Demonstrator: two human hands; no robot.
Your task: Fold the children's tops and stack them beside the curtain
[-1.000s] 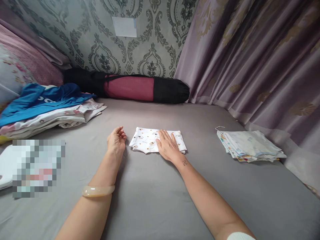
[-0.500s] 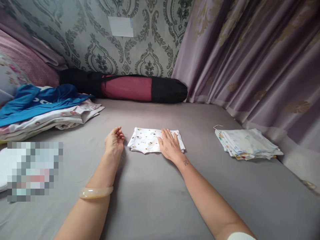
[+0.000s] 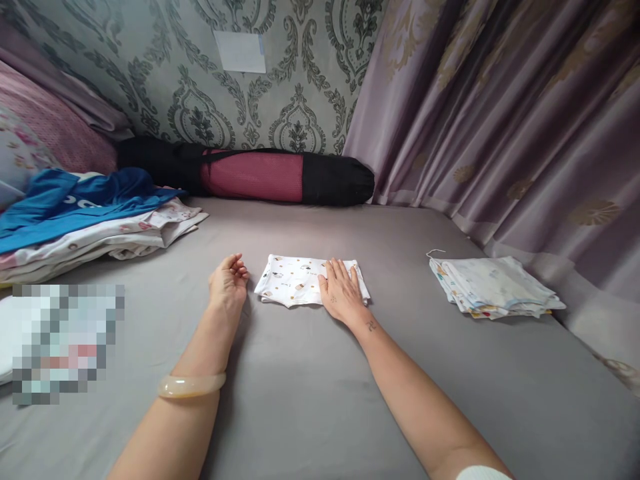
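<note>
cloth [image 3: 290, 280], white and printed, folded flat mid-sheet.
the right hand [image 3: 343, 290] lies palm-down on its right end, fingers spread and gripping nothing, perhaps to press it smooth; the left hand [image 3: 227, 279], loosely curled with nothing seen in it, rests just beside its left edge on the grey sheet [image 3: 310, 393]. a folded stack [image 3: 505, 283] lies apart to the right, likely out of the way. far back, a black-and-red bag [image 3: 257, 179] looks filled, contents hidden.
</note>
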